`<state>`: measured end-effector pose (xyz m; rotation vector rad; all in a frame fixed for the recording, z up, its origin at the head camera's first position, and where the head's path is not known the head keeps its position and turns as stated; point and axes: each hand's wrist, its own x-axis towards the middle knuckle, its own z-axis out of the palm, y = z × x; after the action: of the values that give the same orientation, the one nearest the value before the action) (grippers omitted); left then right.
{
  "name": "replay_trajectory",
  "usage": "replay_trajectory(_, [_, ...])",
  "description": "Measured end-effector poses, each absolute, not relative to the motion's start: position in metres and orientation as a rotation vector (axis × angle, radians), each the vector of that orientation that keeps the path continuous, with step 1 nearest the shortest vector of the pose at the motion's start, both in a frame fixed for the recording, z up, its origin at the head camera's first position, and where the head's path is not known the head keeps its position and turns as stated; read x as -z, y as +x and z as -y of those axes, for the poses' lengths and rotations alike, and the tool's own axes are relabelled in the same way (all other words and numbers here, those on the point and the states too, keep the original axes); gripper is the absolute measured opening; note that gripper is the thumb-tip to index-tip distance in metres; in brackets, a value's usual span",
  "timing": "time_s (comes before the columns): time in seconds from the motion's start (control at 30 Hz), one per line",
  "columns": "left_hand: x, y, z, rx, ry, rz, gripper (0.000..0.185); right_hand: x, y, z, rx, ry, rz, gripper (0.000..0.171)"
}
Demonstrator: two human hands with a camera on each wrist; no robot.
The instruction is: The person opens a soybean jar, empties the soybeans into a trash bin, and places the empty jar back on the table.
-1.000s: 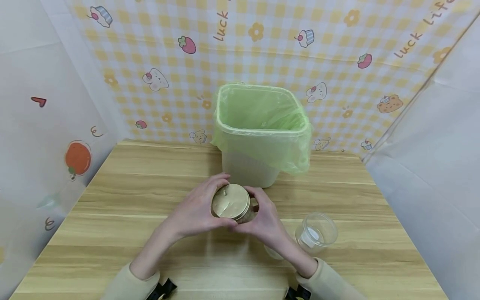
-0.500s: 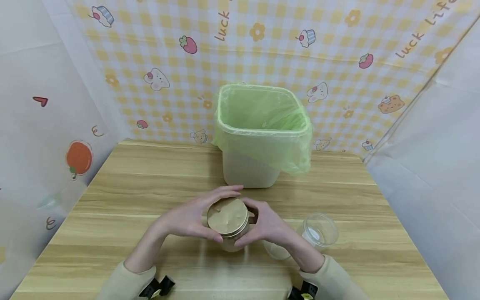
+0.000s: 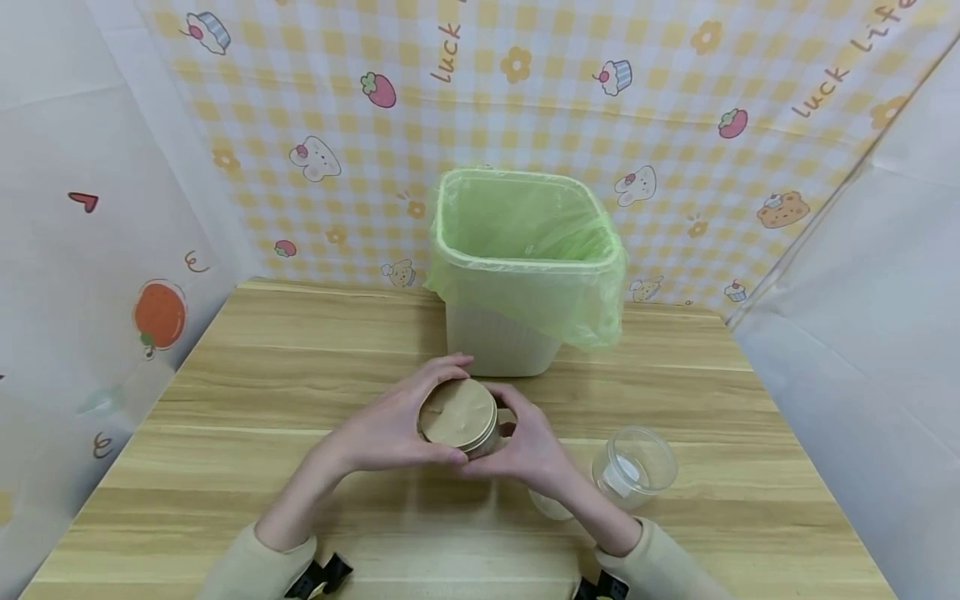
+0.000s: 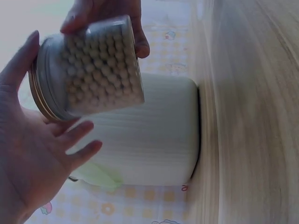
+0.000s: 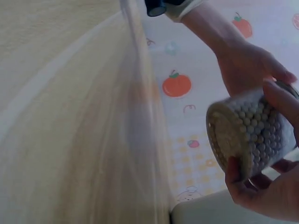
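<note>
Clear-walled and packed with small pale beads, the jar [image 3: 463,421] sits in the middle of the head view, lifted off the wooden table [image 3: 225,392] and held between both our hands, just below the bin [image 3: 517,275] with its green liner [image 3: 525,225] in the frame.

Our left hand [image 3: 382,429] comes at it from the left of the frame and cups the lid [image 3: 457,412]: the fingers [image 4: 77,140] are only loosely curved along the metal rim, thumb on the near side, so the lid rests in a light, wide grasp rather than a tight pinch. Our right hand [image 3: 528,450] comes from the lower right and wraps the glass body, fingers curled round it; in the right wrist view the fingertips [image 5: 280,100] lie across the beaded wall, with the thumb near the base [image 5: 224,140].

What matters for the coming move, in our judgement, is the jar's long axis. It is tilted, the lid facing up and towards us and the base pointing away and down towards the bin. The two hands thus sit at opposite ends of that axis, left on the cap, right on the body, neither nearer than the other.

At the lower right of the head view, well clear of the fingers, a clear plastic cup [image 3: 633,467] lies on the table.
</note>
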<state>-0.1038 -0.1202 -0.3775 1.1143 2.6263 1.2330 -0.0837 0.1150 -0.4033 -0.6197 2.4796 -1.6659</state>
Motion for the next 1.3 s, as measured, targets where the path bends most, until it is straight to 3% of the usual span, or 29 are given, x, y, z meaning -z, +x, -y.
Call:
replay_trajectory(0.47, [0.379,-0.103,0.115,-1.157,1.037,-2.829,0.093,0.408,-0.082,-0.111,1.659,-0.493,-2.586,0.088])
replay_trajectory(0.83, [0.372,-0.103,0.124,-1.181,1.083,-2.839,0.093,0.398,-0.090,-0.123,1.578,-0.560,-2.523,0.093])
replay_trajectory(1.3, [0.376,-0.086,0.152,-1.132,0.852,-2.970,0.094,0.377,-0.094,-0.146,1.495,-0.579,-2.595,0.096])
